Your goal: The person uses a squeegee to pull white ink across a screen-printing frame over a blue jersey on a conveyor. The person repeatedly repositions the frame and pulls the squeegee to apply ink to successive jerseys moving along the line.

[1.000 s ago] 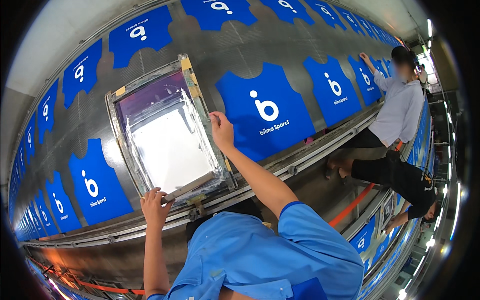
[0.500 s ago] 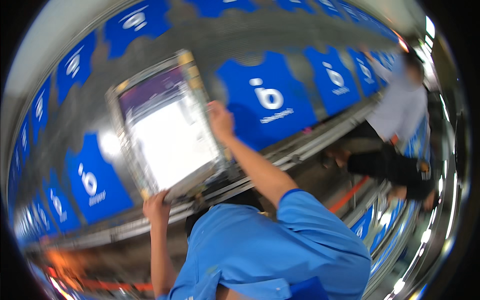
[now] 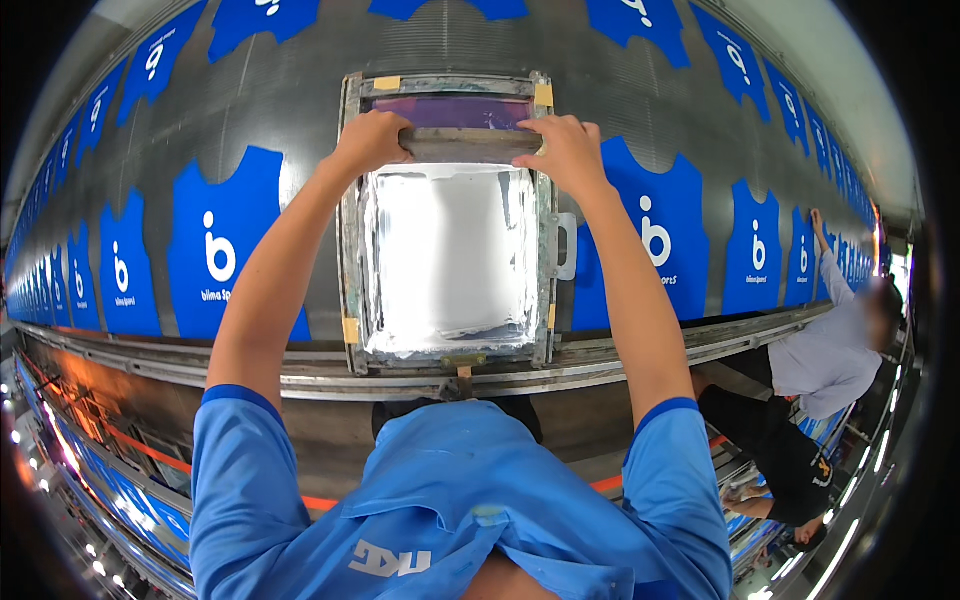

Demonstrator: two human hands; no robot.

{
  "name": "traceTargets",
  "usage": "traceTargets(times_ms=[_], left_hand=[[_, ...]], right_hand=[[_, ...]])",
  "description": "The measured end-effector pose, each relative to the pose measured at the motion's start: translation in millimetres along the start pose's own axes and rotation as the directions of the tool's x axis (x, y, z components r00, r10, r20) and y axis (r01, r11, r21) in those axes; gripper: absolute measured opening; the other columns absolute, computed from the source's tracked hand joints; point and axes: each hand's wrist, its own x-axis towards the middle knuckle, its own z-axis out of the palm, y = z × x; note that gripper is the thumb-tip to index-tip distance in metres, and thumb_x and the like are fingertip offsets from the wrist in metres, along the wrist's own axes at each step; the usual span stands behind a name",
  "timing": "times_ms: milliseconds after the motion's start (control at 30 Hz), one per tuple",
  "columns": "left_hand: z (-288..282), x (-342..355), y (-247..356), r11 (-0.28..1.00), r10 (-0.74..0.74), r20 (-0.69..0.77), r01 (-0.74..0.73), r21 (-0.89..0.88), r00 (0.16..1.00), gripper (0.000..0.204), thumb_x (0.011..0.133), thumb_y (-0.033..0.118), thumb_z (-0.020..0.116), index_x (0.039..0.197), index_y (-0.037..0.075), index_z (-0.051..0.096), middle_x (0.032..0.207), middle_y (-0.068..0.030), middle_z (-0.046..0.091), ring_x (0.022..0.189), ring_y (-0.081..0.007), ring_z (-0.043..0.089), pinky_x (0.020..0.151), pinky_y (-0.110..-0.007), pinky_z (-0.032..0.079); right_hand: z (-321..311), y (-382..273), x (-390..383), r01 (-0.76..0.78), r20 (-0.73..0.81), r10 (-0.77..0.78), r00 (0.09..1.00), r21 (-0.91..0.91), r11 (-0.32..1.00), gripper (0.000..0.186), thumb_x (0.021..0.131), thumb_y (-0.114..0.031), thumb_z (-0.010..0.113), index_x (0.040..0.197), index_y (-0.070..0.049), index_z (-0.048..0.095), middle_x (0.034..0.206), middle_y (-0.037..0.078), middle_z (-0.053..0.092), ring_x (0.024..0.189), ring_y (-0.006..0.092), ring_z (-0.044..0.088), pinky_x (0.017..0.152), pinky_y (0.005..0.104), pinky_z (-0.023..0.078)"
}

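Note:
A screen-printing frame (image 3: 350, 235) with taped corners lies squarely on the long dark table in front of me. White ink (image 3: 452, 260) covers most of its mesh, and a purple strip (image 3: 455, 108) shows at the far end. Across the far part of the frame sits a wooden-handled squeegee (image 3: 462, 147). My left hand (image 3: 374, 140) is closed on its left end, and my right hand (image 3: 562, 152) grips the right end. The squeegee's blade edge is hard to see. A pale handle (image 3: 566, 246) sticks out from the frame's right side.
Blue shirt-shaped pieces with white prints, such as one at left (image 3: 222, 240) and one at right (image 3: 655, 235), line the table in rows. A metal rail (image 3: 600, 358) runs along the near edge. At far right a person in a pale top (image 3: 825, 350) reaches over the table.
The frame was tilted and held by its right side and near edge. Now it lies straight on the table, and both hands have moved to the squeegee at its far end.

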Motion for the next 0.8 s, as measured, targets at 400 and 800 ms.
traceTargets(times_ms=[400,800], left_hand=[[57.4,-67.2,12.1,0.998,-0.004,-0.141,0.014,0.067,0.990,0.029,0.072,0.035,0.084,0.096,0.021,0.079,0.085,-0.0088,0.075,0.083,-0.0321,0.071,0.075,-0.045,0.057],[138.0,-319.9,95.7,0.992,-0.071,-0.238,0.044,-0.117,0.969,0.051,0.064,0.001,0.076,0.112,0.019,0.074,0.111,-0.0006,0.075,0.102,-0.0219,0.070,0.076,-0.043,0.050]], right_hand=[[45.5,-29.0,-54.2,-0.161,0.143,0.164,0.976,-0.029,0.987,0.033,0.075,-0.031,0.086,0.096,-0.008,0.075,0.086,0.010,0.074,0.092,0.0282,0.068,0.087,0.0398,0.042],[65.4,-111.4,-287.4,-0.004,-0.005,0.004,1.000,0.123,0.992,0.040,0.065,-0.005,0.080,0.103,-0.010,0.069,0.104,0.003,0.069,0.103,0.0244,0.061,0.090,0.0398,0.042]])
